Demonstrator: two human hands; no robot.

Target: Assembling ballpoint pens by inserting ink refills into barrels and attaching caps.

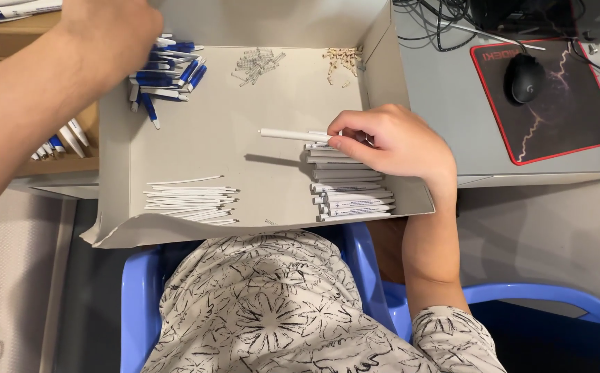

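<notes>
Holding a thin white plastic pen tube [293, 135] by one end above the flat grey cardboard tray [196, 159], your right hand [389, 141] pinches it. It looks light, stiff and slippery. Your left hand [110, 31] covers blue-and-white pens [168, 76]; its grip is hidden.

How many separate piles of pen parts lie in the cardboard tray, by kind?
White barrels, right hand lifting one: 1
Thin white refills: 1
Blue-and-white pieces, under the left hand: 1
Metal springs: 1
Small tan bits: 1
Total: 5 piles in the tray
</notes>
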